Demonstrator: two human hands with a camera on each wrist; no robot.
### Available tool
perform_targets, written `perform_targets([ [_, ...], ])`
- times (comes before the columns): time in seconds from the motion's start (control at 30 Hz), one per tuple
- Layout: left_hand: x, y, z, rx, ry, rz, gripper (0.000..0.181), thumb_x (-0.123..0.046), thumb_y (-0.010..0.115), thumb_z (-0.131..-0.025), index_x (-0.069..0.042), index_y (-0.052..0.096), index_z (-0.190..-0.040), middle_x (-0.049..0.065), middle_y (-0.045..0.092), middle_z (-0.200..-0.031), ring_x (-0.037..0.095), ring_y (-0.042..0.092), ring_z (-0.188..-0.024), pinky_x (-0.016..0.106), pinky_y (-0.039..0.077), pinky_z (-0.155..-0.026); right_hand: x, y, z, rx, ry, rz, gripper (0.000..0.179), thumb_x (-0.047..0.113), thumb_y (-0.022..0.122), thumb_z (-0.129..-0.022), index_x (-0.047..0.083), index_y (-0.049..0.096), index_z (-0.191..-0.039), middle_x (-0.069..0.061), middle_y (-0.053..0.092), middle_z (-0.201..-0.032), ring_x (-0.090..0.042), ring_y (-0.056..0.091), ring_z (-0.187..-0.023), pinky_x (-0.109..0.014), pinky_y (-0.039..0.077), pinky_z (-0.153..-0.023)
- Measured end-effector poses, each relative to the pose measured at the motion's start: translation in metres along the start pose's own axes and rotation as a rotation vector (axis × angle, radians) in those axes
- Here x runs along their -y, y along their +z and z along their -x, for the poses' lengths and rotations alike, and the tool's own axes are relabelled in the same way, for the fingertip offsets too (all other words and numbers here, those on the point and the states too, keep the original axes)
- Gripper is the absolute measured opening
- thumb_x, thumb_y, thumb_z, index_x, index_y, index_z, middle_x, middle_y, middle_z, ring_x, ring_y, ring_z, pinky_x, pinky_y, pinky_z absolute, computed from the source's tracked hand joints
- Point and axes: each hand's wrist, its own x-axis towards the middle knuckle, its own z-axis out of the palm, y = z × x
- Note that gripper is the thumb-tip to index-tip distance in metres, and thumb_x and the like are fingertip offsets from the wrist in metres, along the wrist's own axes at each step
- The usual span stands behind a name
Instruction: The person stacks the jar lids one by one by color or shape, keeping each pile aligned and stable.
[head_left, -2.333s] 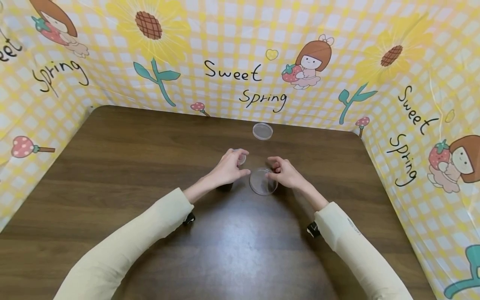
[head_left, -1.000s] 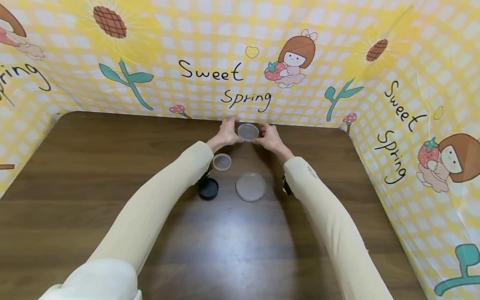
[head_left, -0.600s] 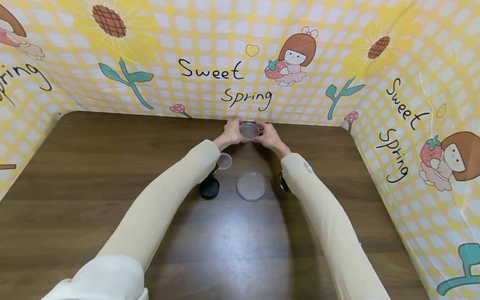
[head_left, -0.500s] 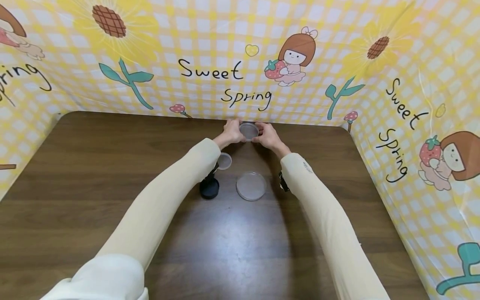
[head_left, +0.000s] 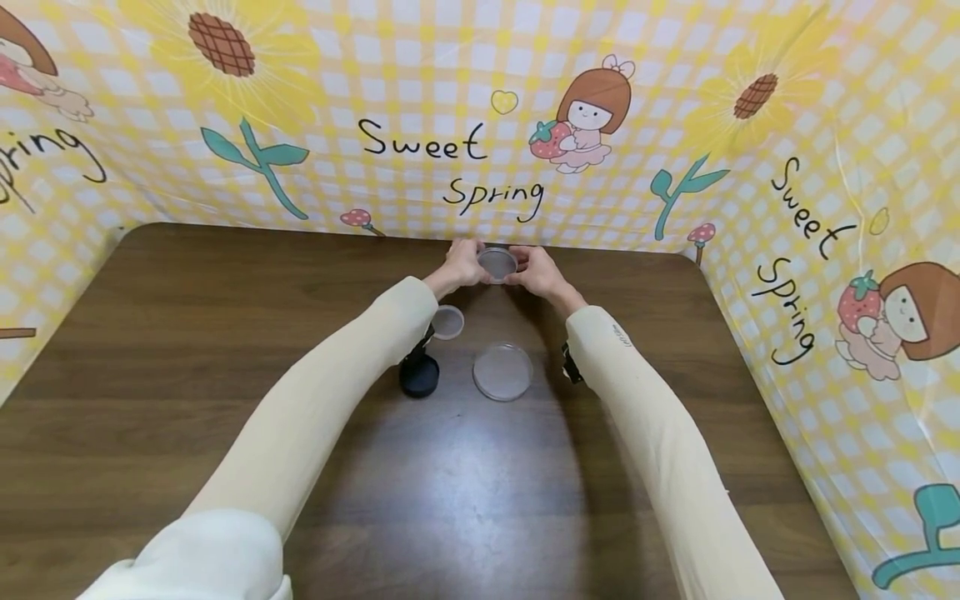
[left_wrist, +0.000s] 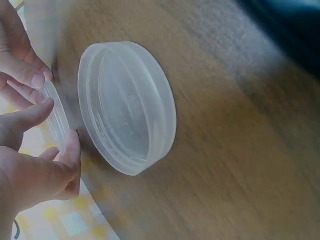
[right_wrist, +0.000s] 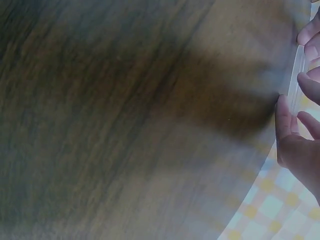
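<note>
At the far edge of the table, both hands grip a clear round lid [head_left: 498, 265] from opposite sides. The left hand [head_left: 465, 263] has thumb and fingers curled at its left rim; the right hand [head_left: 538, 273] pinches the right rim. In the left wrist view, the held lid [left_wrist: 59, 117] appears nearly edge-on between the fingertips of both hands. Only a thin strip of the lid [right_wrist: 298, 62] shows in the right wrist view, beside the right hand [right_wrist: 300, 145]. Just beneath the left sleeve lies a smaller translucent round lid [head_left: 448, 322], its rim facing up.
Nearer the body are a black round lid [head_left: 419, 379], partly covered by the left wrist camera, and a wide clear shallow dish [head_left: 502, 372] to its right. A yellow checked cloth [head_left: 420, 100] walls the wooden table [head_left: 465, 517] at the back and sides.
Both hands have moved from the middle of the table, near the small lid and wide dish, forward to the far lid and taken hold of it. Over the last half second they barely move.
</note>
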Motion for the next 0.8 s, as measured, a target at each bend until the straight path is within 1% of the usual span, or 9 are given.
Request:
perform_targets([
  [0.17, 0.0, -0.002, 0.004, -0.01, 0.001, -0.003, 0.065, -0.006, 0.079, -0.077, 0.004, 0.049, -0.134, 0.021, 0.044, -0.132, 0.032, 0.036, -0.124, 0.038, 0.029, -0.105, 0.003, 0.001, 0.002, 0.0, 0.004, -0.004, 0.063, -0.003, 0.069, -0.086, -0.005, 0.04, -0.142, -0.025, 0.052, -0.131, -0.034, 0.054, -0.116, -0.038, 0.047, -0.092],
  [0.3, 0.001, -0.002, 0.007, -0.003, 0.005, -0.009, 0.064, -0.007, 0.079, -0.078, 0.004, 0.049, -0.133, 0.021, 0.044, -0.131, 0.032, 0.037, -0.123, 0.037, 0.032, -0.103, 0.005, 0.002, 0.006, 0.008, 0.009, 0.0, 0.063, -0.003, 0.069, -0.086, -0.005, 0.04, -0.142, -0.025, 0.052, -0.131, -0.035, 0.054, -0.116, -0.038, 0.048, -0.091],
  [0.5, 0.003, -0.003, 0.01, -0.009, 0.01, -0.009, 0.062, -0.008, 0.079, -0.078, 0.005, 0.05, -0.131, 0.019, 0.047, -0.129, 0.029, 0.035, -0.123, 0.034, 0.032, -0.103, 0.005, 0.005, 0.01, 0.024, -0.002, -0.031, 0.063, -0.001, 0.068, -0.087, -0.004, 0.039, -0.143, -0.024, 0.051, -0.13, -0.035, 0.053, -0.116, -0.039, 0.047, -0.091],
  [0.63, 0.003, -0.004, 0.013, -0.004, 0.022, -0.004, 0.061, -0.008, 0.08, -0.077, 0.005, 0.051, -0.129, 0.02, 0.047, -0.129, 0.03, 0.035, -0.123, 0.035, 0.033, -0.102, 0.004, 0.006, 0.013, 0.026, 0.007, -0.033, 0.064, 0.0, 0.069, -0.087, -0.003, 0.039, -0.144, -0.023, 0.051, -0.131, -0.034, 0.053, -0.116, -0.039, 0.047, -0.091],
  [0.8, 0.005, -0.003, 0.017, -0.014, 0.038, -0.021, 0.063, -0.009, 0.081, -0.076, 0.005, 0.051, -0.13, 0.02, 0.048, -0.129, 0.031, 0.037, -0.123, 0.035, 0.032, -0.103, 0.005, 0.008, 0.016, 0.032, -0.009, -0.02, 0.064, -0.001, 0.069, -0.087, -0.004, 0.039, -0.143, -0.024, 0.051, -0.131, -0.034, 0.054, -0.115, -0.039, 0.048, -0.09],
])
